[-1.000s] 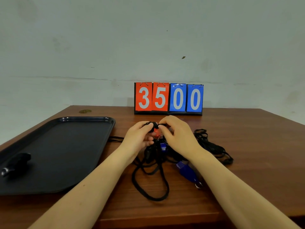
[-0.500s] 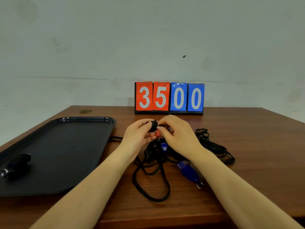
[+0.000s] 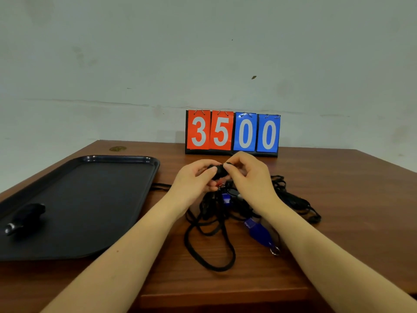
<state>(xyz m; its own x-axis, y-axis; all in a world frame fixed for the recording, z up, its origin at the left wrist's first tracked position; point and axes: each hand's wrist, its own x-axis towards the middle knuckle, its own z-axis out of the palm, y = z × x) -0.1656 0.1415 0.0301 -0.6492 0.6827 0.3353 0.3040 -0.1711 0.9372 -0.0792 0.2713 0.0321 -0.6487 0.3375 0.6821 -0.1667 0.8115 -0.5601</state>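
Both hands meet above a tangle of black lanyard cords (image 3: 209,224) on the wooden table (image 3: 338,199). My left hand (image 3: 194,181) holds a small black bundle of wound cord (image 3: 220,171) between thumb and fingers, with a bit of red showing under it. My right hand (image 3: 248,177) pinches the cord at the bundle's right end. A blue whistle (image 3: 259,231) with a metal ring lies on the table under my right forearm. Another blue whistle (image 3: 225,198) shows in the tangle below the hands.
A black tray (image 3: 94,199) lies at the left and carries one wound black bundle (image 3: 24,215) near its front left corner. A flip scoreboard (image 3: 232,133) reading 3500 stands at the table's back edge against the wall. More black cords (image 3: 297,199) trail right.
Both hands have lifted the black bundle slightly and turned it; the fingers have shifted on the cord. The tray, whistles and scoreboard have not moved.
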